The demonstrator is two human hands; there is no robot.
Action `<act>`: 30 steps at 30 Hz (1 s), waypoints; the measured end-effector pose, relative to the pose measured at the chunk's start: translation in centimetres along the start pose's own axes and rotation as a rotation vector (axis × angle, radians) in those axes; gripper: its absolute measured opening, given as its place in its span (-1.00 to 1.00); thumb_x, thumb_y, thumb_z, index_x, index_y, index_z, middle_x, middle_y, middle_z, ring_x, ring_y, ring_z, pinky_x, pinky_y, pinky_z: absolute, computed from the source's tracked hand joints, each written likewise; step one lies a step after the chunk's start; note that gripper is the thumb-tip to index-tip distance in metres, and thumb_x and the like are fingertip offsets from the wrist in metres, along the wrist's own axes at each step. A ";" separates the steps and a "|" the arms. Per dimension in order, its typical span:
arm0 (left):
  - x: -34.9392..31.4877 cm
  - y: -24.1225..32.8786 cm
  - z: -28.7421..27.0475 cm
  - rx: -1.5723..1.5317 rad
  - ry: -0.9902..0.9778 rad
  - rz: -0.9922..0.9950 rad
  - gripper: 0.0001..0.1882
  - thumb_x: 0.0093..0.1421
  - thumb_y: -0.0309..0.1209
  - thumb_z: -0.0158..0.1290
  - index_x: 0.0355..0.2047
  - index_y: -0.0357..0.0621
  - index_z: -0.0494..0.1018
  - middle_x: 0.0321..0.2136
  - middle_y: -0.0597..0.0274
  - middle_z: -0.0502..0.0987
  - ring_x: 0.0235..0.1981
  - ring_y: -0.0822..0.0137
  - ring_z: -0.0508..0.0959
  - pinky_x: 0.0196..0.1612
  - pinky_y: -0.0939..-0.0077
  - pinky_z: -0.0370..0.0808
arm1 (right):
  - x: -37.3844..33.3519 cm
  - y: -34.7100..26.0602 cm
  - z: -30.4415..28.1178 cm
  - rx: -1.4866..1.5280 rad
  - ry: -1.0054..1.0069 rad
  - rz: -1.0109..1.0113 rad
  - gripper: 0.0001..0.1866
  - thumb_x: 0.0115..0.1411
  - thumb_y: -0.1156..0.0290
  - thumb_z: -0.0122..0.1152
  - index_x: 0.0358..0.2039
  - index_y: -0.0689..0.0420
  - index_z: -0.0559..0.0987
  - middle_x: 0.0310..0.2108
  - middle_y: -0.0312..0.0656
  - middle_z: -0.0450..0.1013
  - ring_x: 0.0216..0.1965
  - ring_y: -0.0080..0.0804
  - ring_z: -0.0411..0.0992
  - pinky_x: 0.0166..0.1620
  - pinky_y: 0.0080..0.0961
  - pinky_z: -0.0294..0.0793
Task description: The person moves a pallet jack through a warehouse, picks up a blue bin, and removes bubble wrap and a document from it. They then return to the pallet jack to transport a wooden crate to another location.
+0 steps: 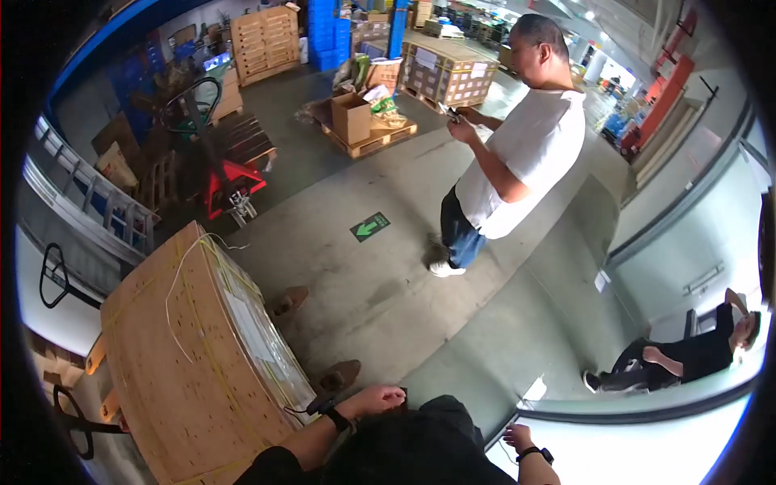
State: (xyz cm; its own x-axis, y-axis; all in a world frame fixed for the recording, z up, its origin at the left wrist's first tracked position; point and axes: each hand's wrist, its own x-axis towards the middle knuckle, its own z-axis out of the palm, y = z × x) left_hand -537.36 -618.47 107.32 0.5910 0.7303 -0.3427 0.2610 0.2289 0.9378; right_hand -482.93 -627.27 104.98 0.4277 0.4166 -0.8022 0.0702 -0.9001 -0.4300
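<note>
My left hand (380, 399) is held in front of my dark-clothed body, its fingers curled closed. Past the fingertips there is a dark patch, and whatever they grip cannot be made out. A black band circles that wrist, and a small black device (321, 403) with a thin cable lies beside it. My right hand (518, 437) hangs by a dark-framed glass panel (638, 414), fingers loosely apart and holding nothing. That wrist wears a black watch (547, 456). Left of my left arm stands a large plywood crate (182, 339) with yellow straps and a clear-wrapped side.
Ahead, a person in a white shirt (533, 145) holds a small device. Another person in black (675, 352) is at the far right. A red pallet jack (234, 186), a pallet (360, 145) bearing an open carton (351, 119), and a ladder (81, 182) stand farther off.
</note>
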 end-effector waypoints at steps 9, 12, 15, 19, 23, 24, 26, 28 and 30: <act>6.7 -3.0 -17.4 -0.268 0.719 -0.236 -0.69 0.36 -0.23 0.09 -0.08 -0.21 0.58 -0.32 0.24 0.67 -0.30 0.42 0.62 -0.20 0.46 0.55 | 18.6 -24.5 6.7 -0.208 -0.137 0.177 -0.69 0.36 0.25 0.00 -0.13 0.26 0.50 -0.48 -0.04 0.55 -0.61 -0.25 0.50 -0.60 -0.33 0.46; 10.0 -2.0 -22.6 -0.503 0.905 -0.292 -0.68 0.36 -0.24 0.09 -0.07 -0.24 0.58 -0.34 0.27 0.65 -0.29 0.45 0.62 -0.19 0.49 0.55 | 25.1 -37.5 13.8 -0.163 -0.313 0.043 -0.70 0.34 0.26 0.04 -0.17 0.27 0.52 -0.50 -0.04 0.55 -0.62 -0.27 0.50 -0.61 -0.35 0.44; 11.4 0.0 -27.4 -0.503 0.956 -0.263 -0.70 0.39 -0.19 0.09 -0.08 -0.15 0.57 -0.33 0.33 0.63 -0.30 0.48 0.61 -0.19 0.51 0.56 | 28.4 -49.1 22.0 -0.305 -0.482 -0.133 -0.73 0.32 0.29 0.02 -0.15 0.25 0.47 -0.51 -0.05 0.49 -0.60 -0.26 0.46 -0.55 -0.36 0.46; 11.4 4.4 -33.8 -0.555 1.019 -0.163 -0.73 0.37 -0.20 0.12 -0.14 -0.14 0.57 -0.37 0.35 0.60 -0.33 0.48 0.58 -0.22 0.48 0.56 | 25.7 -66.4 34.9 -0.367 -0.481 -0.225 -0.79 0.31 0.36 0.02 -0.22 0.24 0.50 -0.55 -0.10 0.47 -0.60 -0.35 0.46 -0.61 -0.51 0.38; 8.6 7.1 -43.6 -0.227 1.160 -0.364 -0.71 0.36 -0.16 0.11 -0.17 -0.14 0.56 -0.42 0.35 0.58 -0.38 0.49 0.55 -0.29 0.48 0.53 | 22.9 -76.0 43.8 -0.360 -0.643 -0.430 -0.78 0.30 0.35 0.04 -0.20 0.24 0.51 -0.54 -0.12 0.48 -0.60 -0.39 0.45 -0.62 -0.53 0.36; 7.8 5.3 -46.1 -0.321 1.265 -0.294 -0.64 0.38 -0.09 0.05 -0.16 -0.15 0.56 -0.43 0.32 0.61 -0.41 0.48 0.56 -0.33 0.49 0.50 | 22.3 -77.1 45.9 -0.370 -0.649 -0.471 -0.78 0.30 0.34 0.05 -0.19 0.24 0.51 -0.54 -0.13 0.48 -0.60 -0.39 0.46 -0.62 -0.52 0.36; 6.4 3.2 -53.8 -0.067 1.407 -0.233 -0.68 0.37 -0.12 0.05 -0.23 -0.12 0.58 -0.45 0.32 0.61 -0.42 0.50 0.55 -0.33 0.46 0.50 | 23.0 -77.9 48.2 -0.357 -0.652 -0.416 -0.79 0.32 0.33 0.04 -0.20 0.22 0.51 -0.55 -0.16 0.47 -0.61 -0.41 0.45 -0.63 -0.53 0.35; 3.4 4.0 -62.5 0.155 1.454 -0.426 -0.70 0.35 -0.13 0.06 -0.24 -0.10 0.59 -0.43 0.27 0.62 -0.43 0.41 0.57 -0.31 0.41 0.52 | 25.3 -76.8 49.9 -0.379 -0.643 -0.296 -0.79 0.36 0.28 0.01 -0.25 0.15 0.50 -0.58 -0.21 0.46 -0.63 -0.43 0.44 -0.67 -0.53 0.32; -1.4 1.8 -70.8 0.233 1.734 -0.229 -0.72 0.33 -0.16 0.08 -0.24 -0.12 0.58 -0.45 0.15 0.62 -0.39 0.25 0.62 -0.24 0.36 0.56 | 27.8 -75.5 51.7 -0.482 -0.616 -0.241 -0.75 0.41 0.20 -0.01 -0.28 0.09 0.49 -0.61 -0.23 0.44 -0.66 -0.43 0.43 -0.69 -0.52 0.31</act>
State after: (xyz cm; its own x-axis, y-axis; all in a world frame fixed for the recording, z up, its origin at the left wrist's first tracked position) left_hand -591.73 -573.48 113.41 -0.8460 0.5148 0.1388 0.3996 0.4398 0.8043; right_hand -522.95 -541.15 93.66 -0.2104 0.4752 -0.8544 0.5369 -0.6742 -0.5072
